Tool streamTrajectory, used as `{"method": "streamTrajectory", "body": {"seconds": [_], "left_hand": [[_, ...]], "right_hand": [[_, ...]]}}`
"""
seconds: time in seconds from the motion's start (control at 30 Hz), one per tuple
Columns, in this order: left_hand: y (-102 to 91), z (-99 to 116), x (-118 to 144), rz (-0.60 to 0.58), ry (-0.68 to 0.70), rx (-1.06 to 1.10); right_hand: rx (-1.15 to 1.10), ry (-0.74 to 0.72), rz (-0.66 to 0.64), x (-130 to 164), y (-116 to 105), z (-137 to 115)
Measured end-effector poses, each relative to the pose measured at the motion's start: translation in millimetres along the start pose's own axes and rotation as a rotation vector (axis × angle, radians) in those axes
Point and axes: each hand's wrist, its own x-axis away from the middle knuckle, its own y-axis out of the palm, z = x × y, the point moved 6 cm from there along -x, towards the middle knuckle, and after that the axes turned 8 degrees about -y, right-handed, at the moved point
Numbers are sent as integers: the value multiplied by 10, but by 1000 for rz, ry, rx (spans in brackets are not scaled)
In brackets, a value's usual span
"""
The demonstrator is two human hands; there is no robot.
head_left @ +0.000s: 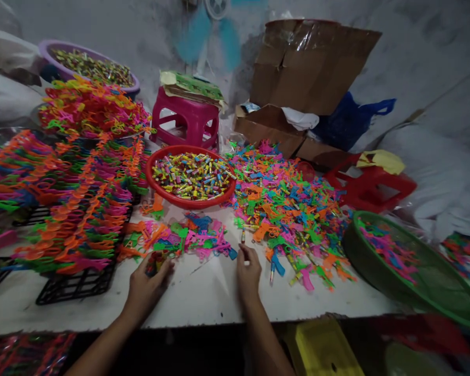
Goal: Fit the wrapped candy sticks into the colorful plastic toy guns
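My right hand (pixel 249 271) pinches a small clear tube (pixel 243 237) upright between thumb and fingertips, above the white table (pixel 207 292). My left hand (pixel 151 284) is curled round several small tubes (pixel 155 262) with red and yellow parts; the fingers partly hide them. Beyond my hands lies a loose row of bright plastic toy pieces (pixel 203 237), some shaped like little toy guns. To the right of my right hand spreads a big heap of toy guns (pixel 290 209), with small tubes on or among some. A red basin (pixel 191 204) full of small tubes stands behind the row.
On the left, black racks (pixel 74 292) hold rows of plastic pieces (pixel 90 193), with another pile (pixel 94 107) and a purple basin (pixel 135 86) behind. A green basin (pixel 356 250) sits at the right edge. Behind are a magenta stool (pixel 186 112), cardboard boxes (pixel 309 68) and a fan (pixel 217 8).
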Motion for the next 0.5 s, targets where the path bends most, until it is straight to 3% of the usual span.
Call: {"method": "streamTrajectory", "body": {"seconds": [0.07, 0.17, 0.27, 0.5], "left_hand": [[-3, 3, 38, -12, 11, -1], [-3, 41, 81, -26, 34, -21], [3, 42, 105, -31, 37, -9], [48, -153, 142, -98, -106, 111]], "right_hand": [[104, 30, -30, -59, -60, 124], [273, -3, -197, -113, 44, 159], [209, 38, -259, -121, 141, 63], [-65, 171, 32, -104, -69, -108]]}}
